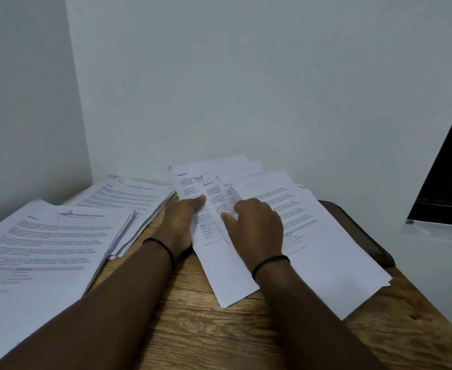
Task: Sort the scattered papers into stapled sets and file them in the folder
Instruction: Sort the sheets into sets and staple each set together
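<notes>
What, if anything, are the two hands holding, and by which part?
Both hold sheets from the right-hand pile. The left hand pinches a sheet at its left edge; the right hand grips a lifted sheet mid-page.

dim, flat, bluish light with no clear source. soft, faint shadows lie under the hands and paper edges. no glare. print on the papers (286, 222) is soft and mostly unreadable. wide-angle bending curves the wall (246, 76) corner and frame edges.
</notes>
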